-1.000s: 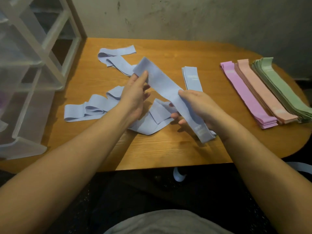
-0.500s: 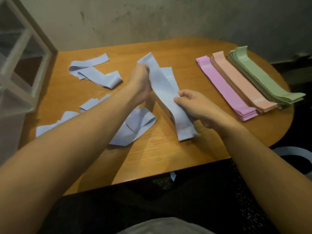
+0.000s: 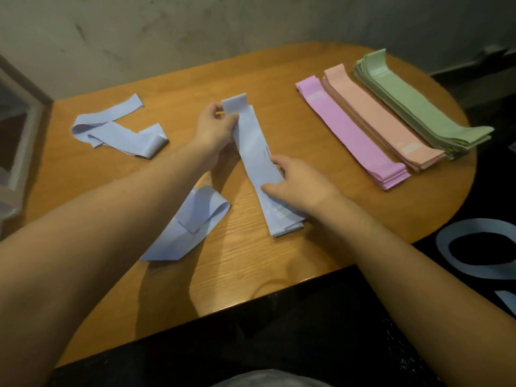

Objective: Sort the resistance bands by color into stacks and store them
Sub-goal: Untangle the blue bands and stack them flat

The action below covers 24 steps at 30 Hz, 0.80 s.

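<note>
At the wooden table's [image 3: 251,275] centre, the left hand [image 3: 212,129] pinches the blue band's [image 3: 255,152] 12 o'clock end; the right hand's [image 3: 301,185] curled fingers grip its 6 o'clock half.

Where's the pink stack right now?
In the head view the pink stack lies on the table's right side, leftmost of three stacks, beside the peach stack and right of the right hand.
</note>
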Each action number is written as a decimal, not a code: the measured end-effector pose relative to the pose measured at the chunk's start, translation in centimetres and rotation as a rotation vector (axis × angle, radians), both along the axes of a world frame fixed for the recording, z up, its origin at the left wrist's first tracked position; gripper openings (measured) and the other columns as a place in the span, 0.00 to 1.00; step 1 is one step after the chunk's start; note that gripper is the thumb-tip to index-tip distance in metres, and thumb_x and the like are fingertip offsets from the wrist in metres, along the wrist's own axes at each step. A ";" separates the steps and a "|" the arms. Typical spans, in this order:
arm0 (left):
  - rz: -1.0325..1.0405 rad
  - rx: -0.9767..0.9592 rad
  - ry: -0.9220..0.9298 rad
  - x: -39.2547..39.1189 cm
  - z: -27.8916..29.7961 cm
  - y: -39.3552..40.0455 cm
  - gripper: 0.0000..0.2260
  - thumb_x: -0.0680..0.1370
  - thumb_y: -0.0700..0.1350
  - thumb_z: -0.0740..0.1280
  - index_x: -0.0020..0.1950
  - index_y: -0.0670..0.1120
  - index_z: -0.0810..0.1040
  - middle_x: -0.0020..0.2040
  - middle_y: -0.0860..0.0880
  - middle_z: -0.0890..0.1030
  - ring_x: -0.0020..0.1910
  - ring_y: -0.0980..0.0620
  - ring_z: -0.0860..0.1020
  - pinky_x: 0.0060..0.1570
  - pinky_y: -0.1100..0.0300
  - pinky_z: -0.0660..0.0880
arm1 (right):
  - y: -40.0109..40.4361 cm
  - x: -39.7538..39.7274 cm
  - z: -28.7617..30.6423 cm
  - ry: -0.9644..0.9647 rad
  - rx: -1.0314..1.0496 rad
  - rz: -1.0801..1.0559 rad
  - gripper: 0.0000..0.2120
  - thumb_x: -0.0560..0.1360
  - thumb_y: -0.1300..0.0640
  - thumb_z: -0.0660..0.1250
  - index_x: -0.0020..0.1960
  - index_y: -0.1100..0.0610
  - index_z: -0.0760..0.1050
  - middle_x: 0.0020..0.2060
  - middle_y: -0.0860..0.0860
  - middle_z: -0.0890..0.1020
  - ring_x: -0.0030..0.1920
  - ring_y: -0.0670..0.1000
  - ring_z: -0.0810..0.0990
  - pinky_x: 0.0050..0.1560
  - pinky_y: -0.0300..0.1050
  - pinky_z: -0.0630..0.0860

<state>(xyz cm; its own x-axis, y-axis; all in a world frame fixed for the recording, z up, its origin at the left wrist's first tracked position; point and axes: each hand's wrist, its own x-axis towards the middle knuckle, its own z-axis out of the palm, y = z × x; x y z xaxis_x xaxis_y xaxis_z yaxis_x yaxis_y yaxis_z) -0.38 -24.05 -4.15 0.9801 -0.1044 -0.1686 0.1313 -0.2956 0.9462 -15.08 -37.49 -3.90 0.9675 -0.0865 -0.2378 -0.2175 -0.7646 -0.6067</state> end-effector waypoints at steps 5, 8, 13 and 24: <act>-0.014 0.097 -0.026 0.7 -0.6 -0.1 0.06 0.82 0.45 0.66 0.58 0.48 0.73 0.46 0.48 0.79 0.36 0.54 0.77 0.29 0.66 0.73 | -0.8 -0.4 -0.3 0.002 0.007 0.008 0.26 0.75 0.44 0.70 0.72 0.47 0.70 0.60 0.46 0.81 0.57 0.50 0.80 0.52 0.47 0.77; -0.021 0.125 -0.046 1.1 -0.8 -0.2 0.06 0.82 0.44 0.66 0.59 0.50 0.75 0.49 0.48 0.80 0.38 0.54 0.78 0.33 0.63 0.77 | -1.1 -0.4 -0.5 -0.022 -0.035 0.005 0.25 0.77 0.42 0.68 0.72 0.47 0.72 0.61 0.46 0.81 0.57 0.49 0.79 0.46 0.44 0.72; -0.010 0.083 0.004 1.5 -1.2 -0.2 0.11 0.82 0.38 0.65 0.63 0.47 0.78 0.46 0.48 0.81 0.36 0.51 0.80 0.42 0.54 0.82 | -1.4 -0.3 -1.1 -0.037 -0.068 -0.014 0.22 0.79 0.40 0.64 0.71 0.45 0.73 0.44 0.41 0.76 0.44 0.46 0.74 0.34 0.40 0.66; 0.059 0.037 -0.009 -1.3 -1.8 0.1 0.18 0.83 0.48 0.63 0.73 0.52 0.71 0.68 0.51 0.73 0.42 0.58 0.78 0.49 0.59 0.78 | -1.4 -0.4 -2.2 -0.212 0.348 -0.234 0.25 0.80 0.50 0.67 0.76 0.51 0.68 0.51 0.45 0.77 0.49 0.41 0.76 0.53 0.38 0.74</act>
<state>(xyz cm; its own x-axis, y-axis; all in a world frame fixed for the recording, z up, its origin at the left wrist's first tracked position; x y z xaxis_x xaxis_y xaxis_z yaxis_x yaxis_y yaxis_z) -1.64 -23.94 -5.99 0.9859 -0.0401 -0.1623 0.1410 -0.3221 0.9361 -15.46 -38.86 -6.10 0.9619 -0.2580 -0.0906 -0.2033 -0.4532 -0.8679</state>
